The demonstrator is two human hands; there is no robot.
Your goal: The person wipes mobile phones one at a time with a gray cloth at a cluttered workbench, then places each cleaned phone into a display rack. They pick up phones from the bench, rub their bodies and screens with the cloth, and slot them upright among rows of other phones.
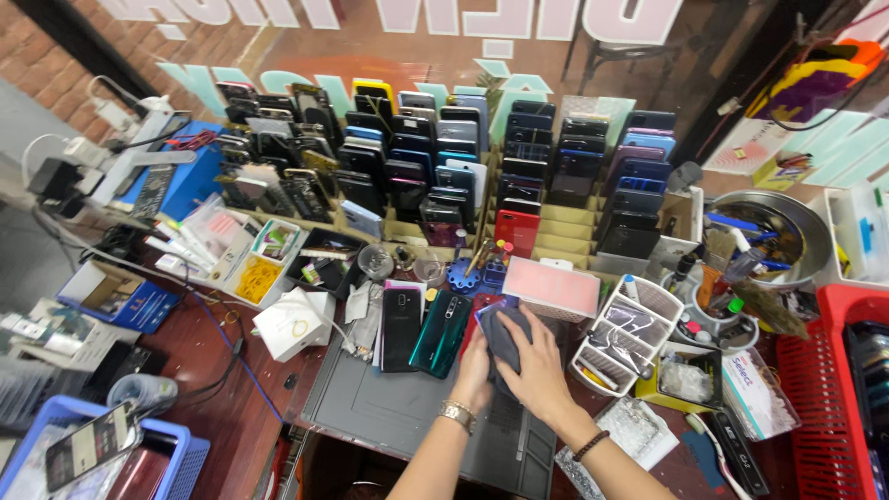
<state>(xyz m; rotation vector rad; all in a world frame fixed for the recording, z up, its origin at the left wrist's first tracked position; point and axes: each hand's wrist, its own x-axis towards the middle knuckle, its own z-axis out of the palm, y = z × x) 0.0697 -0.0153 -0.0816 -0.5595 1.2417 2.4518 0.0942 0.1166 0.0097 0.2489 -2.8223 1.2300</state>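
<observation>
Grey cloth [505, 338] pressed by right hand [537, 370]; left hand [474, 370] grasps upright-lying red phone [482, 310].

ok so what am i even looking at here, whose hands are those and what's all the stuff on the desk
This is one picture from a camera worn on a person's head, looking down at their own two bare hands. The left hand, with a wristwatch, and the right hand, with a dark bead bracelet, press a dark grey cloth onto a phone with a blue edge. They work over a grey mat. Beside them lie a black phone and a green phone, backs up. Behind stand cardboard racks packed with many phones. A red basket sits to the right and a blue basket to the left.
</observation>
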